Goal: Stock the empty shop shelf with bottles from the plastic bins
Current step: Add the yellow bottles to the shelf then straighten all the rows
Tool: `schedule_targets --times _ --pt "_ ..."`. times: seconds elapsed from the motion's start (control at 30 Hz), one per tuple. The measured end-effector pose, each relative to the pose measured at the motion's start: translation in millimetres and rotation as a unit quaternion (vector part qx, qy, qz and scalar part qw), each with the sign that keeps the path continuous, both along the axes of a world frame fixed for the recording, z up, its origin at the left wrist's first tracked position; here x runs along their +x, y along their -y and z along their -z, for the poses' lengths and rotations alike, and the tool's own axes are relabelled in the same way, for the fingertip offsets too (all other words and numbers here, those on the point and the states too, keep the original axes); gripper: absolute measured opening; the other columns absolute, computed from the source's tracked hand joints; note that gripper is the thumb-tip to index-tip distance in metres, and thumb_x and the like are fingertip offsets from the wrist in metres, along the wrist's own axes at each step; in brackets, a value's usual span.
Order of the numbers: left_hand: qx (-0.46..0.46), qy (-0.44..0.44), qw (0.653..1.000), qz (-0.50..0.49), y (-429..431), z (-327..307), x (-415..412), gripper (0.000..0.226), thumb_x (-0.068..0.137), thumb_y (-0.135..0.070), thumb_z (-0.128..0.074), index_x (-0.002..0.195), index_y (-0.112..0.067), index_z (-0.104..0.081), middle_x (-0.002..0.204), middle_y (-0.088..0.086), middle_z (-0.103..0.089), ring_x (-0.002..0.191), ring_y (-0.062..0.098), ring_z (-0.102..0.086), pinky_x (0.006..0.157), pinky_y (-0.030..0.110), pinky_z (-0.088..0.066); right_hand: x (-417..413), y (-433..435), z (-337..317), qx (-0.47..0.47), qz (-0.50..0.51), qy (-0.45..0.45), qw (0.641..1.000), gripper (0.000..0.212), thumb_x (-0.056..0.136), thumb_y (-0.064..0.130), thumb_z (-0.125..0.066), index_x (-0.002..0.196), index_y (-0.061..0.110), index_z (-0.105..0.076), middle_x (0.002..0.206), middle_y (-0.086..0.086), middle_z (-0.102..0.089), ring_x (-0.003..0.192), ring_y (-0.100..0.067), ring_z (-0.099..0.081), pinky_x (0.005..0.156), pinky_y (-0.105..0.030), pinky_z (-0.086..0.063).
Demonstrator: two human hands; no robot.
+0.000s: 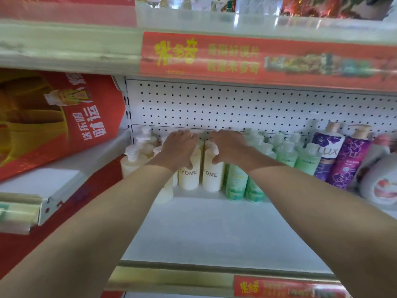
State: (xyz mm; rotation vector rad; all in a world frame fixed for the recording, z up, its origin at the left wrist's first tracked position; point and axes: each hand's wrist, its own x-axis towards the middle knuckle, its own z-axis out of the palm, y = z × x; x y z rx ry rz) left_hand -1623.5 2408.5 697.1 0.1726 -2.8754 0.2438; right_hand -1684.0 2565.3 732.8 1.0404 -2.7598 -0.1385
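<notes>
Now, in the head view, both your arms reach deep into the shelf (214, 229). Your left hand (178, 147) is clamped over the pump top of the left YOME bottle (189, 177), with the fingers curled behind and the thumb in front. Your right hand (229, 147) is clamped the same way on the right YOME bottle (212, 177). These two stand upright and touch side by side in the back row.

To their left are at least four more cream pump bottles (131, 160); your forearm hides some of them. To the right stand the green bottles (236, 183), two in front and more behind, too blurred to count. After them come two purple bottles (348, 158) and one white jug (380, 183).

The row is close to the pegboard (214, 104). The front half of the shelf is bare up to the gold strip (171, 274) on its edge. A red banner (64, 117) closes the left side.
</notes>
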Motion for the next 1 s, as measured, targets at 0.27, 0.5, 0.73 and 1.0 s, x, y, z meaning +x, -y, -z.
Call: schedule_targets --times 0.27,0.5,0.73,1.0 --pt "-0.008 0.016 1.000 -0.019 -8 -8 -13 0.093 0.058 -0.037 -0.093 0.136 -0.017 -0.047 0.123 0.008 -0.058 0.117 0.029 -0.055 0.082 0.037 -0.046 -7 7 -1 0.004 -0.014 0.058 0.998 0.096 0.074 0.022 -0.087 0.152 0.028 -0.032 0.131 -0.007 -0.051 0.118 -0.034 -0.058 0.094 -0.048 -0.053" --pt "-0.016 0.007 1.000 -0.017 -11 -5 -12 0.096 0.060 -0.046 -0.090 0.139 -0.020 -0.042 0.122 0.006 -0.059 0.116 0.027 -0.057 0.089 0.038 -0.047 -14 4 6 0.010 -0.040 0.018 0.999 0.093 0.072 0.020 -0.088 0.149 0.025 -0.035 0.127 -0.005 -0.053 0.114 -0.033 -0.060 0.085 -0.044 -0.054" --pt "0.078 -0.034 0.996 0.011 9 -29 19 0.112 0.058 -0.059 -0.086 0.149 -0.024 -0.033 0.141 0.006 -0.053 0.131 0.027 -0.045 0.109 0.040 -0.032 -12 0 5 -0.098 -0.054 0.065 0.992 0.087 0.076 0.042 -0.083 0.147 0.023 -0.037 0.138 -0.002 -0.052 0.127 -0.027 -0.051 0.096 -0.038 -0.046" --pt "0.184 -0.067 0.976 -0.096 63 -28 86 0.118 0.061 -0.053 -0.087 0.156 -0.024 -0.023 0.160 0.005 -0.029 0.147 0.027 -0.025 0.117 0.045 -0.027 31 48 13 -0.187 -0.141 0.124 0.964 0.086 0.075 0.047 -0.083 0.146 0.026 -0.040 0.139 -0.008 -0.053 0.128 -0.028 -0.050 0.102 -0.041 -0.045"
